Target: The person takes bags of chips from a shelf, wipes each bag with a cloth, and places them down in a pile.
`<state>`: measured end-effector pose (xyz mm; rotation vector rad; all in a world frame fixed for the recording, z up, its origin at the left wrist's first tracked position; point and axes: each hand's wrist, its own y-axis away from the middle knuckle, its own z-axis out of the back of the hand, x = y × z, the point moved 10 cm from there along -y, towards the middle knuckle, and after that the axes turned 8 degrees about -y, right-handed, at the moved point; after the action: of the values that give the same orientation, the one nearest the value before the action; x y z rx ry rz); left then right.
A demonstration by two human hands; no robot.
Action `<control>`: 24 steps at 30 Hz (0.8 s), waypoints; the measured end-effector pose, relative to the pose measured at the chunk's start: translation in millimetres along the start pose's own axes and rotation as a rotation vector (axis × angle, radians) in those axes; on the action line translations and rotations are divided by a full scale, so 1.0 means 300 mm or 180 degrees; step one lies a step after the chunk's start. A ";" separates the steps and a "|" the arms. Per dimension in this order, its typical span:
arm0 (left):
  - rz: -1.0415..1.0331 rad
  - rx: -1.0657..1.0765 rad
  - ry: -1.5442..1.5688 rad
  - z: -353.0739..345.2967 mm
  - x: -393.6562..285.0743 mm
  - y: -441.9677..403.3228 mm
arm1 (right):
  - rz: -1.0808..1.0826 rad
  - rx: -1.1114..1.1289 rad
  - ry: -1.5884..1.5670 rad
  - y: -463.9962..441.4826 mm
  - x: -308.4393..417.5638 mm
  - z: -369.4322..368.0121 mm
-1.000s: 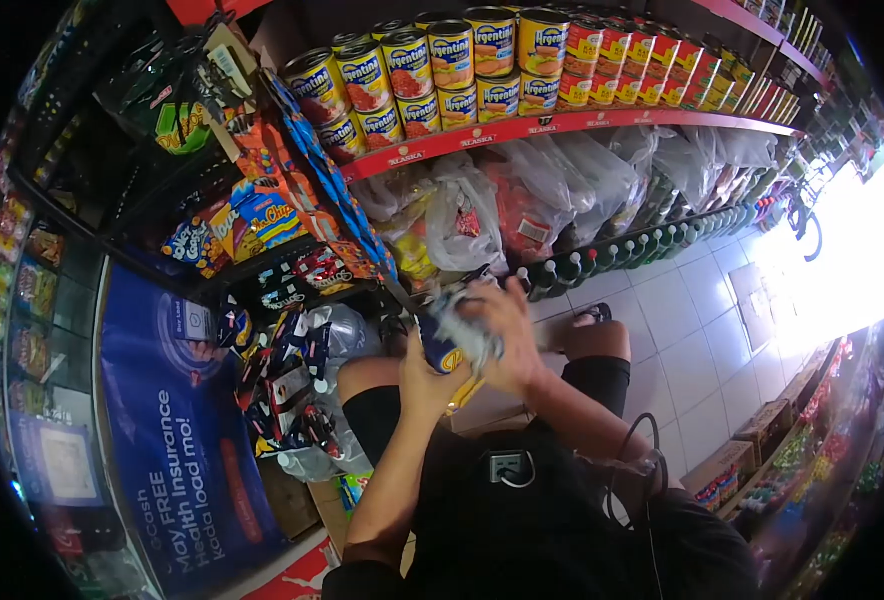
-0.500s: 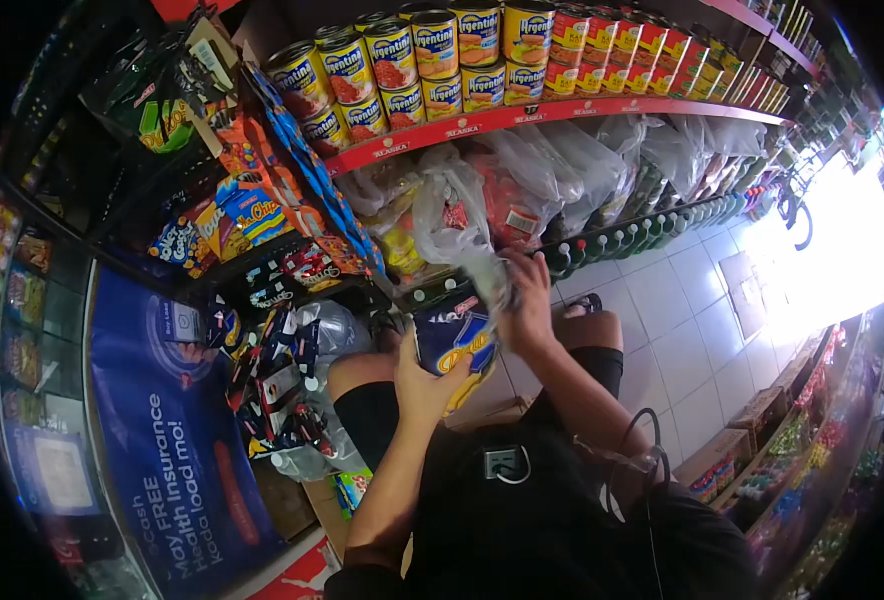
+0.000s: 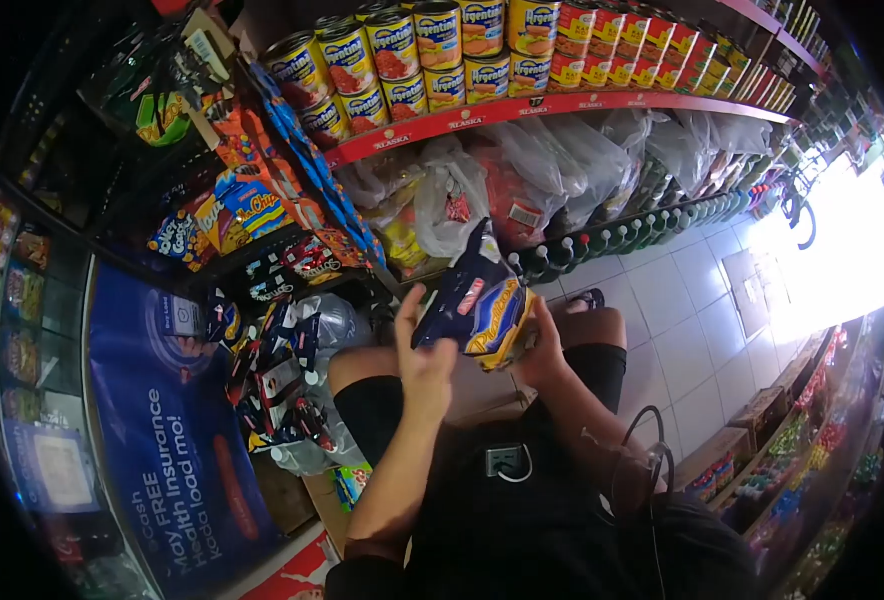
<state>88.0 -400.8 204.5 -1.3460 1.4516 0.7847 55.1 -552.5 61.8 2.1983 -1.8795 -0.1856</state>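
A dark blue and yellow snack bag [image 3: 475, 305] is held tilted in front of my knees, its printed face turned up. My right hand [image 3: 542, 350] grips the bag's lower right side, its fingers partly behind it. At the left edge, my left hand [image 3: 425, 370] has the bag between thumb and fingers, slightly blurred. More dark-wrapped snack packs [image 3: 277, 375] lie in a heap to my left, beside clear plastic bottles or bags.
Yellow cans [image 3: 395, 50] and red cans [image 3: 572, 45] line the shelf ahead. Below them sit plastic bags of goods [image 3: 452, 195] and a row of bottles [image 3: 652, 232]. A blue banner [image 3: 177, 430] stands left. Cardboard boxes [image 3: 717, 460] are at right on the tiled floor [image 3: 677, 320].
The snack bag has turned and now shows its full front, upper end pointing up. My right hand has moved down from the top to its right side, and the left hand has shifted to its left edge.
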 end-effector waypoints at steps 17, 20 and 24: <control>0.0154 0.0104 -0.2918 0.172 0.057 -0.055 | 0.0533 -0.0647 0.0866 0.044 0.166 0.027; 0.0457 -0.0287 -0.1995 0.214 0.138 -0.041 | 0.0795 -0.0715 0.1174 0.049 0.203 0.031; 0.0292 -0.0642 -0.2057 0.186 0.066 -0.037 | 0.2243 -0.1376 0.2921 0.110 0.358 0.019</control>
<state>112.7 -358.3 169.6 -1.0298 0.9390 1.3101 39.6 -663.5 71.6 0.9565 -1.6772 0.4302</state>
